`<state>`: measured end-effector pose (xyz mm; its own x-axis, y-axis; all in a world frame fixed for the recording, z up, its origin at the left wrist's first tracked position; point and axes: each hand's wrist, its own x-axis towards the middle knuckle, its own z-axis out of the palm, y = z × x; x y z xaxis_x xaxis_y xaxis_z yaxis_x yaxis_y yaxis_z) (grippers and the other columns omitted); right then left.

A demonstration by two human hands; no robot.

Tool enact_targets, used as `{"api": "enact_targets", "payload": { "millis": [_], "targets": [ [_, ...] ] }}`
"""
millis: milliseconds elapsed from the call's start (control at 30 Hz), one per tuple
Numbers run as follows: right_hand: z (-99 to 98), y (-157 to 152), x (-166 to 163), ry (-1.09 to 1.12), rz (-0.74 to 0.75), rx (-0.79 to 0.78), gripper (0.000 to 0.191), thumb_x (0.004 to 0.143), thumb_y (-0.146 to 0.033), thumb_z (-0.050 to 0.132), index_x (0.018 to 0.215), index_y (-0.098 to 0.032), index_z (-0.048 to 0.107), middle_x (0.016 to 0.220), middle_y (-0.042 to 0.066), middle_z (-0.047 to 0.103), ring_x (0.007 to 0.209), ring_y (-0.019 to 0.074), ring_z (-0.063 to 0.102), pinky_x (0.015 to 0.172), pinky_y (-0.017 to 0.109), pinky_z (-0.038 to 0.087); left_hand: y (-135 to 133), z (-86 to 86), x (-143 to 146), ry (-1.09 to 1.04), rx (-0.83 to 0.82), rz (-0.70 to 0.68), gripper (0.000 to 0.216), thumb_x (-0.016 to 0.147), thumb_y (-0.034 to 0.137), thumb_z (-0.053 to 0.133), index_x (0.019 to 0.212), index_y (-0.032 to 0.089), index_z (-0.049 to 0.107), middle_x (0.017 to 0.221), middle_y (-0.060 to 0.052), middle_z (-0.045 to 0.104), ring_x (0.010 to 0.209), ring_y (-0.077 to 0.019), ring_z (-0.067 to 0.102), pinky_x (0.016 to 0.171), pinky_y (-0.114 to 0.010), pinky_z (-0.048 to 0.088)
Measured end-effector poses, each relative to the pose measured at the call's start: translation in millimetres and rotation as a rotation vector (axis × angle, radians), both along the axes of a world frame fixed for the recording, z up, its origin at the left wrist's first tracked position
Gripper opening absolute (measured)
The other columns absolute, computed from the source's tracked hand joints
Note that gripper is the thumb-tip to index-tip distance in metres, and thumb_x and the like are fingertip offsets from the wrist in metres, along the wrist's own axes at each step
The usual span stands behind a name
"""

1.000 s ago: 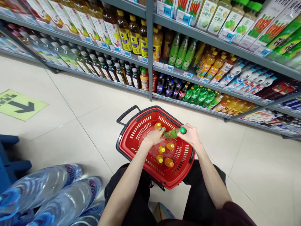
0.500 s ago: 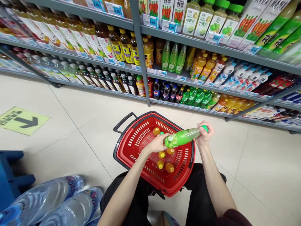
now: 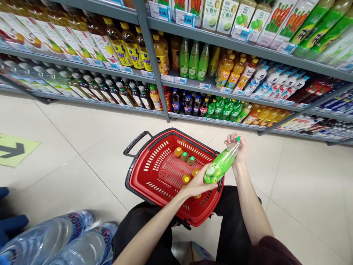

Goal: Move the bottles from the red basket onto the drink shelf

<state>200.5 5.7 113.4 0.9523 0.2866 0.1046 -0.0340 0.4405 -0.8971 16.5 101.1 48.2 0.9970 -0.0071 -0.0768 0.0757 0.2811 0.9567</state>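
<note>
At 8 o'clock from the red, slot-sided plastic shopping basket [image 3: 161,176], close to the wearer, are large clear plastic water bottles [image 3: 49,235]. Towards 3 o'clock, the left hand [image 3: 199,183] is wrapped round the lower body of a tapering green plastic bottle with an apple label [image 3: 220,162]; the right hand [image 3: 242,152] is curled about its neck, near the cap. The bottle is tilted, base over the basket's right side, cap out past the rim at 2 o'clock. Standing within, towards 12 o'clock, are an orange-capped bottle [image 3: 178,152] and two small green-capped bottles [image 3: 191,160]; yellow-capped bottles [image 3: 186,179] at 4 o'clock are partly hidden by the left hand.

Assessed risk: the smooth plastic could slip if either grip slackened, dropping onto the standing bottles and toppling them, or clearing the rim to the pale tiled floor [image 3: 303,191]. Swinging the base low could also knock the yellow caps.

Beyond, at 12 o'clock, grey metal shelving [image 3: 153,55] carries similar green bottles [image 3: 193,62].
</note>
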Motion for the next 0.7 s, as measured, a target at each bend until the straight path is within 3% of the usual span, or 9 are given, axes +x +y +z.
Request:
{"api": "enact_targets", "payload": {
  "millis": [100, 167, 233, 300, 400, 500, 600, 700],
  "targets": [
    [0.4, 3.3, -7.9, 0.046, 0.197, -0.116, 0.041, 0.084, -0.067, 0.055, 0.093, -0.026, 0.055, 0.075, -0.002, 0.052, 0.067, 0.017, 0.056, 0.062, 0.032, 0.053, -3.2, 5.2, -0.5, 0.088, -0.171, 0.047, 0.081, 0.072, 0.037, 0.088, 0.143, 0.023, 0.052, 0.132, -0.01, 0.066, 0.119, -0.0264, 0.066, 0.104, -0.04, 0.052],
    [0.2, 6.9, -14.0, 0.095, 0.26, -0.193, 0.052, 0.088, -0.072, 0.042, 0.105, -0.025, 0.057, 0.074, 0.001, 0.057, 0.069, 0.0206, 0.06, 0.063, 0.035, 0.054, -3.7, 5.2, 0.8, 0.11, -0.313, 0.014, 0.073, 0.071, 0.043, 0.089, 0.133, 0.019, 0.057, 0.113, -0.009, 0.072, 0.089, -0.0211, 0.072, 0.079, -0.033, 0.057],
    [0.0, 11.6, -19.9, 0.15, 0.267, -0.205, 0.061, 0.091, -0.073, 0.033, 0.111, -0.022, 0.059, 0.076, 0.005, 0.064, 0.074, 0.0233, 0.065, 0.065, 0.037, 0.056, -3.3, 2.5, 2.0, 0.103, -0.473, -0.056, 0.067, 0.073, 0.053, 0.084, 0.123, 0.015, 0.06, 0.096, -0.009, 0.072, 0.064, -0.0157, 0.067, 0.055, -0.027, 0.049],
    [0.0, 17.2, -25.7, 0.211, 0.282, -0.15, 0.064, 0.091, -0.073, 0.033, 0.113, -0.02, 0.061, 0.08, 0.007, 0.069, 0.075, 0.0238, 0.067, 0.067, 0.038, 0.058, -2.7, -1.6, 2.6, 0.091, -0.592, -0.148, 0.069, 0.076, 0.068, 0.074, 0.114, 0.011, 0.062, 0.086, -0.01, 0.072, 0.05, -0.0131, 0.061, 0.043, -0.024, 0.038],
    [0.5, 25.0, -32.9, 0.323, 0.348, 0.016, 0.061, 0.09, -0.074, 0.041, 0.117, -0.024, 0.062, 0.088, 0.005, 0.074, 0.07, 0.021, 0.067, 0.066, 0.038, 0.06, -3.2, -7.4, 2.6, 0.08, -0.667, -0.285, 0.082, 0.077, 0.085, 0.056, 0.108, 0.01, 0.063, 0.074, -0.008, 0.07, 0.037, -0.0108, 0.051, 0.036, -0.024, 0.027],
    [1.6, 28.9, -35.6, 0.406, 0.411, 0.163, 0.053, 0.09, -0.071, 0.048, 0.119, -0.029, 0.062, 0.093, 0.002, 0.077, 0.063, 0.0174, 0.066, 0.061, 0.035, 0.06, -6.5, -9.8, 3.6, 0.066, -0.66, -0.302, 0.089, 0.078, 0.09, 0.047, 0.113, 0.01, 0.063, 0.067, -0.004, 0.067, 0.031, -0.0092, 0.045, 0.034, -0.023, 0.022],
    [3.1, 28.1, -33.7, 0.414, 0.426, 0.183, 0.051, 0.09, -0.072, 0.051, 0.117, -0.03, 0.064, 0.092, 0.001, 0.078, 0.059, 0.0163, 0.065, 0.054, 0.031, 0.058, -10.6, -9.1, 6.4, 0.037, -0.583, -0.259, 0.087, 0.078, 0.089, 0.05, 0.108, 0.008, 0.065, 0.061, -0.003, 0.064, 0.031, -0.0084, 0.042, 0.034, -0.023, 0.022],
    [5.0, 25.9, -31.5, 0.404, 0.416, 0.137, 0.055, 0.088, -0.076, 0.05, 0.113, -0.03, 0.066, 0.092, 0.002, 0.079, 0.055, 0.0158, 0.063, 0.05, 0.031, 0.055, -13.5, -7.8, 9.6, 0.022, -0.548, -0.218, 0.076, 0.077, 0.085, 0.057, 0.092, 0.011, 0.065, 0.057, -0.003, 0.06, 0.034, -0.0078, 0.041, 0.035, -0.023, 0.025]
  ]
}}
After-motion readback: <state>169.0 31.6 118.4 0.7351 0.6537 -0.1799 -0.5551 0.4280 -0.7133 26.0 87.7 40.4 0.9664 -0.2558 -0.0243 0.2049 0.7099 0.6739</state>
